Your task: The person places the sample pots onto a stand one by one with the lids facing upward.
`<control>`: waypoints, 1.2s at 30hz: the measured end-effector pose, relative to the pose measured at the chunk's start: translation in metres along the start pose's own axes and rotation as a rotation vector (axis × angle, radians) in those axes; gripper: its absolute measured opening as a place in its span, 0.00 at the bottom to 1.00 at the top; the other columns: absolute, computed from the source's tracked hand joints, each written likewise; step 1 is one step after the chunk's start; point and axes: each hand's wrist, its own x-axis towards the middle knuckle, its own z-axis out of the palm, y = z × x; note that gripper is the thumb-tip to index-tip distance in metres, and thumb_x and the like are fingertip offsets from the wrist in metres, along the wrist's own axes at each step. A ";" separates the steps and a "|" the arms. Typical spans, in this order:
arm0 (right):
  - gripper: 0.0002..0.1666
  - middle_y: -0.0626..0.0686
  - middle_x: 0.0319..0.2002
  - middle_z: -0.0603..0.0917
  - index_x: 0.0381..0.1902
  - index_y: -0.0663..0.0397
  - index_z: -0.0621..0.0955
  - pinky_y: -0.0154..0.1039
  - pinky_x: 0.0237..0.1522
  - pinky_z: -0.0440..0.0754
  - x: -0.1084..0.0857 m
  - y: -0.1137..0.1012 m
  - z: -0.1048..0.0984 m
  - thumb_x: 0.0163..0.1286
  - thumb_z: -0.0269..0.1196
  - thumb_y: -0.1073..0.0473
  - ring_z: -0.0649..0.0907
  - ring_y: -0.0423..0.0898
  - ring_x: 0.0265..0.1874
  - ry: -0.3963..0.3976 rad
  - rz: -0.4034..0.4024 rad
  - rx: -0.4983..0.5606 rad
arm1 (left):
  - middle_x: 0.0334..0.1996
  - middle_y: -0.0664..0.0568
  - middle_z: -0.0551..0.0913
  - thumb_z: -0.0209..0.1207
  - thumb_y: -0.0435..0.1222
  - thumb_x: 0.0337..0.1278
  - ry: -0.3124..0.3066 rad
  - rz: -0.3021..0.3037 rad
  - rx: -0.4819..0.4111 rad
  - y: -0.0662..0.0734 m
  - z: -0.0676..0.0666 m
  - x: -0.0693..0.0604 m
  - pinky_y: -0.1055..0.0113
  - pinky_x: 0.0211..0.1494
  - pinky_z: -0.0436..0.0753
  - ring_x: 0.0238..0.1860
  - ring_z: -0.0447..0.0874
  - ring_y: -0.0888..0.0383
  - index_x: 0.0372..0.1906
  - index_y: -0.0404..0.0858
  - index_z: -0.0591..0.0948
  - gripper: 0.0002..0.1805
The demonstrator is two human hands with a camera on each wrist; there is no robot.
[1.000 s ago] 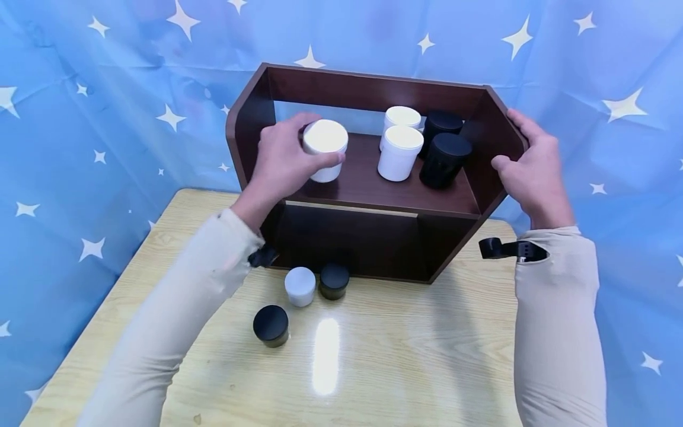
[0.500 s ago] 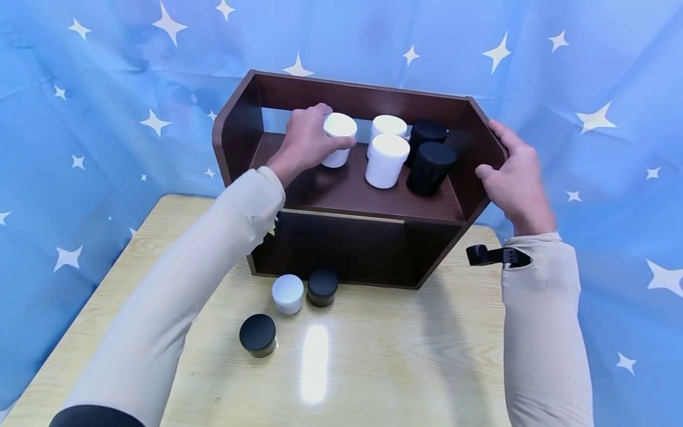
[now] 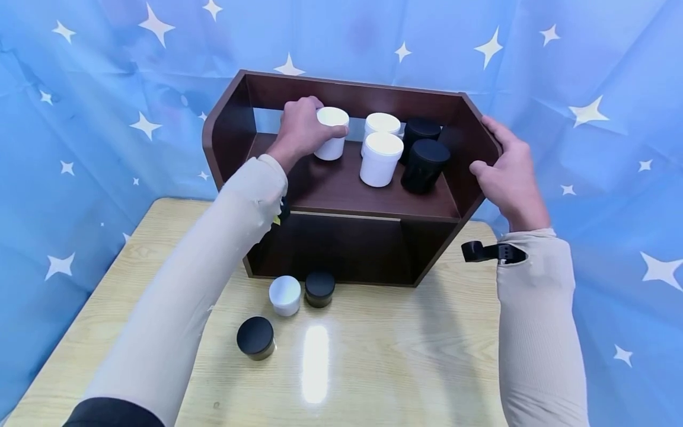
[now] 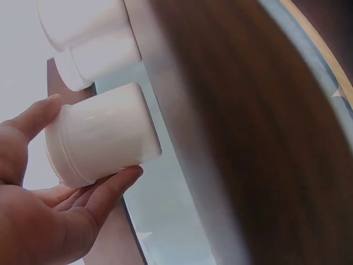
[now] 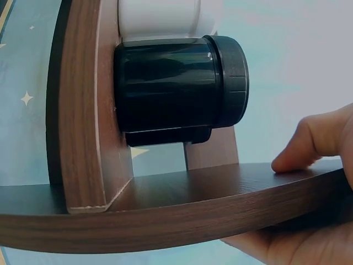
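Note:
A white lidded jar [image 3: 331, 142] is held between the thumb and fingers of my left hand [image 3: 300, 131], at the left part of the upper shelf; the left wrist view shows the same jar [image 4: 105, 135] gripped round its side. My right hand [image 3: 509, 172] grips the right side panel of the dark brown wooden shelf [image 3: 341, 198], thumb inside and fingers outside. To the right of the held jar stand two white jars [image 3: 380, 163], one behind the other. Beside them, two black jars [image 3: 424, 169] stand near the right panel, also front and back.
On the wooden table [image 3: 373, 356], before the shelf, sit a small white jar [image 3: 285, 295], a small black jar [image 3: 319, 289] next to it, and another small black jar [image 3: 256, 338] nearer. A blue star-patterned curtain [image 3: 80, 148] hangs behind. The lower compartment [image 3: 331, 246] is dark.
My left hand has carried the white jar back, deeper into the upper shelf. My right hand keeps its grip on the side panel. The head view has shifted slightly.

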 end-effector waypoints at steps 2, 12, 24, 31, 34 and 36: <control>0.44 0.52 0.76 0.65 0.79 0.29 0.56 0.24 0.41 0.75 0.000 -0.001 0.001 0.70 0.50 0.68 0.72 0.52 0.63 0.003 -0.001 0.002 | 0.63 0.48 0.79 0.67 0.56 0.54 -0.006 -0.008 0.006 0.000 0.000 0.001 0.64 0.59 0.81 0.61 0.77 0.53 0.66 0.39 0.74 0.39; 0.44 0.52 0.76 0.66 0.79 0.28 0.57 0.25 0.43 0.76 0.000 -0.003 0.007 0.70 0.50 0.67 0.72 0.51 0.63 -0.017 0.005 0.014 | 0.63 0.48 0.79 0.66 0.55 0.56 -0.031 -0.018 0.013 0.001 0.008 -0.001 0.63 0.61 0.79 0.63 0.76 0.52 0.68 0.38 0.72 0.39; 0.43 0.52 0.75 0.66 0.78 0.28 0.57 0.25 0.43 0.76 0.000 -0.003 0.006 0.71 0.49 0.67 0.72 0.50 0.64 -0.004 0.024 0.033 | 0.65 0.48 0.76 0.66 0.55 0.56 -0.083 -0.025 0.004 0.007 0.007 0.007 0.65 0.63 0.78 0.64 0.74 0.55 0.69 0.39 0.68 0.41; 0.43 0.53 0.75 0.65 0.79 0.28 0.56 0.25 0.43 0.76 -0.001 -0.002 0.004 0.72 0.49 0.68 0.71 0.50 0.64 -0.018 0.022 0.044 | 0.67 0.47 0.74 0.66 0.56 0.56 -0.100 -0.054 -0.018 0.007 0.012 0.007 0.66 0.65 0.77 0.66 0.74 0.55 0.71 0.40 0.62 0.44; 0.43 0.53 0.75 0.65 0.79 0.30 0.57 0.25 0.43 0.76 0.000 -0.001 0.002 0.71 0.49 0.68 0.71 0.50 0.63 -0.012 0.012 0.041 | 0.68 0.47 0.72 0.65 0.58 0.56 -0.107 -0.053 -0.013 0.008 0.011 0.005 0.66 0.67 0.76 0.67 0.73 0.56 0.73 0.41 0.60 0.46; 0.43 0.53 0.75 0.66 0.79 0.30 0.57 0.24 0.43 0.75 0.001 -0.001 0.000 0.71 0.49 0.69 0.71 0.49 0.63 -0.003 0.008 0.039 | 0.69 0.48 0.72 0.65 0.59 0.56 -0.105 -0.045 -0.014 0.008 0.008 0.003 0.65 0.67 0.75 0.67 0.73 0.56 0.74 0.41 0.59 0.48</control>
